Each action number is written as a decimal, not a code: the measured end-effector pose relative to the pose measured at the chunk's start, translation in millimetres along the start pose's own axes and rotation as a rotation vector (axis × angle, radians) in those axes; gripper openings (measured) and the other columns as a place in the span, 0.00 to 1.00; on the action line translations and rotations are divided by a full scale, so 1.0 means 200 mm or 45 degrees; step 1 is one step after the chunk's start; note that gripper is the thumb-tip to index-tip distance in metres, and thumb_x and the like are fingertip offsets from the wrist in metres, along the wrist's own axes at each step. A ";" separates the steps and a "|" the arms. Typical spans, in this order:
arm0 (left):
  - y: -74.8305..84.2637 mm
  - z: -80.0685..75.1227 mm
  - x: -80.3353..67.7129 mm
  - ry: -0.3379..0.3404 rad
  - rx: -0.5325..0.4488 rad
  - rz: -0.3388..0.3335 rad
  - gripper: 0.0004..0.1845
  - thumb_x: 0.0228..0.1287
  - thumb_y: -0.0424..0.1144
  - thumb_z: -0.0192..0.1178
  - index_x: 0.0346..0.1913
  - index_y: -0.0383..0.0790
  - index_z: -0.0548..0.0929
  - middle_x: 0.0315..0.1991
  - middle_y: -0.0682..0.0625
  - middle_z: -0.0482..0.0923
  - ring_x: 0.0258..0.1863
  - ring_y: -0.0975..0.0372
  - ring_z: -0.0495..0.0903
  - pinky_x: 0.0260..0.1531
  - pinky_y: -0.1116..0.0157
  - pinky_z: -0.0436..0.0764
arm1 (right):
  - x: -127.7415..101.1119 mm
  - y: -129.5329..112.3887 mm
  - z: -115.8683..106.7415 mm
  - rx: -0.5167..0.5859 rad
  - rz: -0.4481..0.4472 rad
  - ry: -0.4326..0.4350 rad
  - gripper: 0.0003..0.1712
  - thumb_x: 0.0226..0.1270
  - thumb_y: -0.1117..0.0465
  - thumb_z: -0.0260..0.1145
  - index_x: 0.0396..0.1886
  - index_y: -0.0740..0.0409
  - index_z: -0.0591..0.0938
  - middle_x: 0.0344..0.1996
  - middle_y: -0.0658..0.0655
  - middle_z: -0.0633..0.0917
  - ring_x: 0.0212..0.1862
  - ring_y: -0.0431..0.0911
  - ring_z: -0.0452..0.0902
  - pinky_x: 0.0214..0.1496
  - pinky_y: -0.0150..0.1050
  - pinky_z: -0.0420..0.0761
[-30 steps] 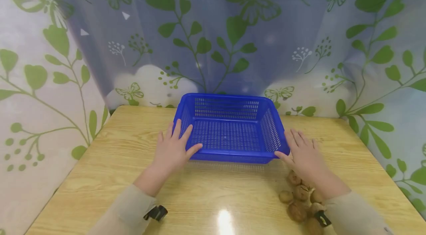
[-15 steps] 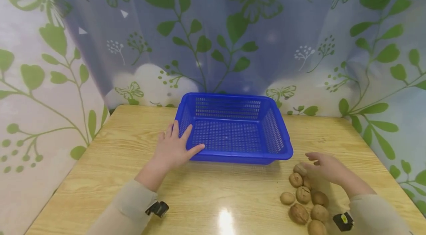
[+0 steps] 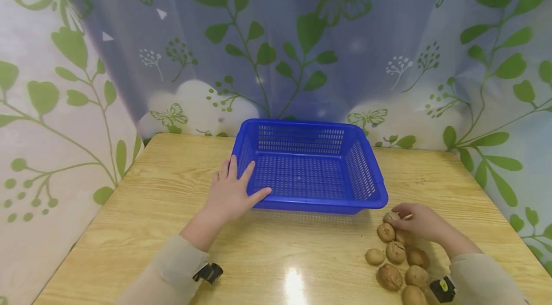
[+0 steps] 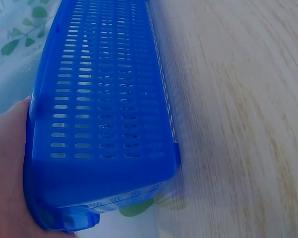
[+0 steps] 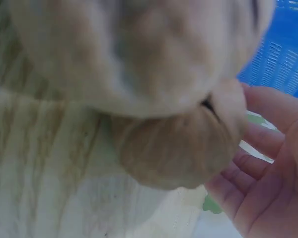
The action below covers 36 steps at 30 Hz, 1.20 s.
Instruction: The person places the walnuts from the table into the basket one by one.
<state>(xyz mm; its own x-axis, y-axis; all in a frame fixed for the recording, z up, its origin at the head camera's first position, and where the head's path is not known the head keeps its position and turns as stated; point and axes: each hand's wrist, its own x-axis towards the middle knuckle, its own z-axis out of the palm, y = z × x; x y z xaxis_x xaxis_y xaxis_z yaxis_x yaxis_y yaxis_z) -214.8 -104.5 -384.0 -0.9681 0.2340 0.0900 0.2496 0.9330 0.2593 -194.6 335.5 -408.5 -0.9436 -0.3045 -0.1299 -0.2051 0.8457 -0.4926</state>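
A blue plastic basket (image 3: 310,202) with slotted walls and a lattice bottom stands on the table with nothing in it. My left hand (image 3: 228,194) rests spread on its left front corner, thumb along the front rim; the left wrist view shows that hand against the basket's rim (image 4: 32,163). Beyond the basket's right front corner, my right hand (image 3: 420,222) has thumb and fingers around the walnut (image 3: 390,217) at the far end of a cluster. Several more walnuts (image 3: 390,277) lie below that hand. Close up in the right wrist view, walnuts (image 5: 179,153) partly hide the fingertips.
The light wooden table (image 3: 172,170) ends at a patterned curtain (image 3: 276,46) right behind the basket. Similar cloth hangs along both sides. Dark straps with small devices (image 3: 442,289) sit at both wrists.
My right hand has left the basket's right front corner, moved down to the walnuts and closed its fingers around the farthest one. The left hand stays on the basket.
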 end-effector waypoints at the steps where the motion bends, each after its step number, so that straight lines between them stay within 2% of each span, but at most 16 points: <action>1: 0.00 0.00 0.00 0.001 -0.002 -0.001 0.49 0.56 0.76 0.35 0.74 0.48 0.52 0.71 0.31 0.38 0.70 0.41 0.37 0.63 0.41 0.45 | 0.00 0.00 0.00 -0.001 -0.001 0.005 0.22 0.63 0.56 0.64 0.46 0.73 0.78 0.37 0.63 0.83 0.41 0.59 0.79 0.40 0.51 0.79; 7: 0.00 0.01 0.01 0.011 -0.004 -0.001 0.49 0.56 0.76 0.35 0.74 0.49 0.50 0.71 0.31 0.37 0.70 0.42 0.36 0.64 0.41 0.45 | -0.02 -0.01 -0.04 0.030 0.061 0.032 0.25 0.64 0.55 0.63 0.50 0.73 0.76 0.41 0.66 0.81 0.41 0.58 0.80 0.40 0.50 0.79; 13: -0.02 0.01 0.00 0.009 0.001 -0.005 0.48 0.57 0.76 0.36 0.74 0.49 0.50 0.71 0.31 0.37 0.70 0.41 0.37 0.64 0.42 0.45 | -0.04 -0.07 -0.11 0.023 0.035 0.086 0.30 0.66 0.51 0.61 0.53 0.74 0.75 0.43 0.67 0.81 0.41 0.58 0.80 0.39 0.50 0.79; 22: -0.01 0.02 0.00 0.030 0.027 0.015 0.49 0.56 0.77 0.35 0.74 0.49 0.51 0.71 0.31 0.40 0.70 0.41 0.39 0.63 0.41 0.46 | -0.06 -0.18 -0.25 -0.008 0.061 0.141 0.35 0.66 0.45 0.59 0.58 0.72 0.71 0.46 0.68 0.80 0.45 0.59 0.79 0.39 0.53 0.79; 29: 0.02 0.01 -0.01 0.008 0.035 0.006 0.49 0.56 0.77 0.35 0.74 0.49 0.51 0.71 0.31 0.40 0.70 0.41 0.39 0.63 0.41 0.45 | -0.03 -0.26 -0.33 -0.021 0.045 0.194 0.34 0.67 0.43 0.58 0.59 0.67 0.72 0.48 0.67 0.79 0.47 0.59 0.78 0.40 0.53 0.78; 36: 0.02 0.01 -0.01 0.013 0.031 -0.009 0.48 0.57 0.75 0.36 0.74 0.48 0.52 0.71 0.31 0.40 0.70 0.41 0.39 0.64 0.41 0.45 | 0.03 -0.35 -0.36 -0.034 0.000 0.190 0.36 0.65 0.44 0.59 0.60 0.69 0.70 0.51 0.70 0.78 0.48 0.60 0.78 0.44 0.55 0.77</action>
<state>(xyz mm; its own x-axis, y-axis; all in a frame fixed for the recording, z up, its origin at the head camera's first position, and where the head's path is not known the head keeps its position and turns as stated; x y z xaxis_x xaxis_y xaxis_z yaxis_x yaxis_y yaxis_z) -211.1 -100.2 -385.1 -0.9695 0.2247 0.0983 0.2421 0.9409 0.2367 -204.7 305.0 -313.5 -0.9713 -0.2378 0.0007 -0.2103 0.8577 -0.4692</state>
